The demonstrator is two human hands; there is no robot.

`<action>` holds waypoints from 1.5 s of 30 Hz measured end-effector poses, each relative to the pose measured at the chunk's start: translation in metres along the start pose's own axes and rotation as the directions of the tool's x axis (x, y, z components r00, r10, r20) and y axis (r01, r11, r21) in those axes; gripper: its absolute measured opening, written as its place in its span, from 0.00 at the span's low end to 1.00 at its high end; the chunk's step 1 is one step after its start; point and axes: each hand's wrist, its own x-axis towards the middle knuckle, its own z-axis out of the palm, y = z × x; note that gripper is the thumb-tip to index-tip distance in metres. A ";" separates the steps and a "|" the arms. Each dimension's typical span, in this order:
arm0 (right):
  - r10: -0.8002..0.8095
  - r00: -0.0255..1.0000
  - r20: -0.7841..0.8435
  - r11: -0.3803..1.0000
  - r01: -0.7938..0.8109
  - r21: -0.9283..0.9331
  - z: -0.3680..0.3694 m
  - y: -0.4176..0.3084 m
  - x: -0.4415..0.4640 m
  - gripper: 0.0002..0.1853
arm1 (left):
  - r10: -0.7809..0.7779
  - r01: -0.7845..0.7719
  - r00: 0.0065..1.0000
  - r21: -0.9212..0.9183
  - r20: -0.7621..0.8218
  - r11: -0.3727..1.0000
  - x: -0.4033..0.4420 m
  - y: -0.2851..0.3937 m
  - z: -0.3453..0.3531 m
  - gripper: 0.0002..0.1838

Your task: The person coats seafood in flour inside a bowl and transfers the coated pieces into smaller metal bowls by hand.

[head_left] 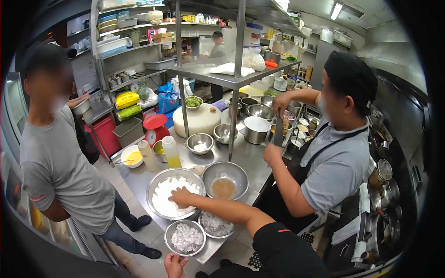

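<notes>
My right hand (181,197) reaches into a large metal bowl (149,200) of white powder (168,189); its fingers are apart and touch the powder, the tips partly hidden. At the lower edge, my left hand (175,266) has its fingers curled at the near rim of a smaller metal bowl (168,239). Inside that bowl lie pale, powder-coated pieces (187,237) whose kind I cannot make out. Beside it, partly beneath my right forearm, another bowl (221,236) holds similar whitish pieces (216,224). A metal bowl (241,178) with brownish liquid (223,188) stands right of the powder.
A person in grey (69,171) stands left. On the right, a co-worker in a black apron (324,153) holds a knife (278,132). Squeeze bottles (171,152), a yellow-filled bowl (133,156) and a red scale (155,127) stand behind the powder. Shelf posts (236,116) rise from the table.
</notes>
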 end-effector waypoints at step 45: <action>0.187 0.982 -0.037 0.981 -0.185 0.060 0.008 -0.015 -0.001 0.08 | 0.025 -0.024 0.999 -0.012 0.029 1.000 -0.004 0.000 0.002 0.03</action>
